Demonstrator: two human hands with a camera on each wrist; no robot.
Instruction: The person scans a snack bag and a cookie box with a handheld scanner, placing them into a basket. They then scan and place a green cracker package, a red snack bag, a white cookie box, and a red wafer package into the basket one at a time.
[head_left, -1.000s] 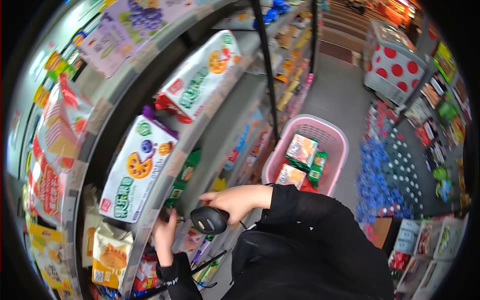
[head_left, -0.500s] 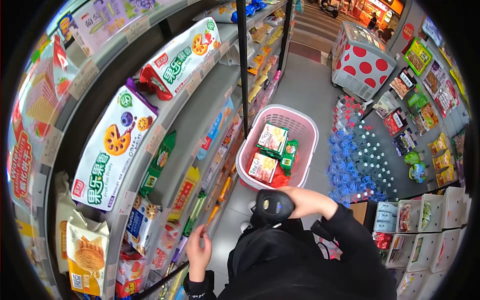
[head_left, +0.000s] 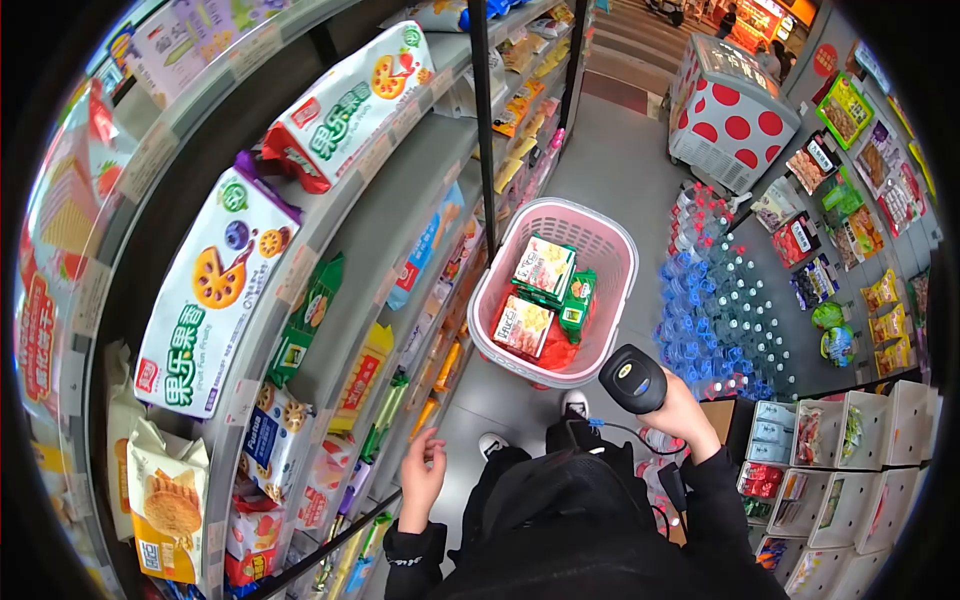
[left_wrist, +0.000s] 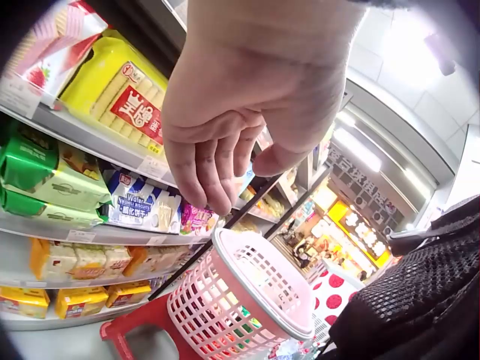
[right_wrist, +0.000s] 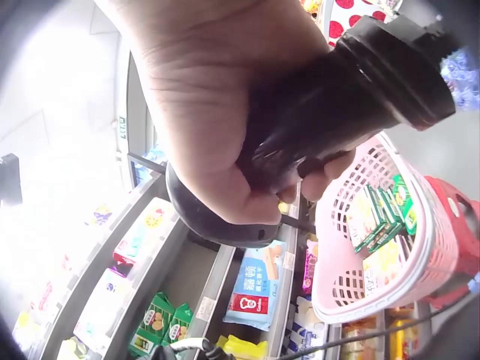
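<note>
In the head view my right hand (head_left: 688, 416) grips a black handheld barcode scanner (head_left: 632, 379), held just past the near right side of a pink basket (head_left: 628, 270). The right wrist view shows its fingers wrapped round the scanner's handle (right_wrist: 322, 105). My left hand (head_left: 422, 480) hangs beside the lower shelves, fingers loosely bent and nothing in them; the left wrist view shows its palm (left_wrist: 247, 90) and relaxed fingers. White-and-orange snack boxes (head_left: 522, 326) and a green packet (head_left: 577, 300) lie in the basket.
Curved shelves on the left bear white biscuit packs (head_left: 215, 285), a green packet (head_left: 312, 310) and other snacks. A red stand (left_wrist: 146, 315) is under the basket. Bottled water (head_left: 690, 310), a dotted freezer (head_left: 725, 125) and white bins (head_left: 855, 430) line the right side.
My right hand has carried the scanner from the shelf rightward, past the basket's near side. My left hand has drawn back from the shelf edge. The basket's contents look the same.
</note>
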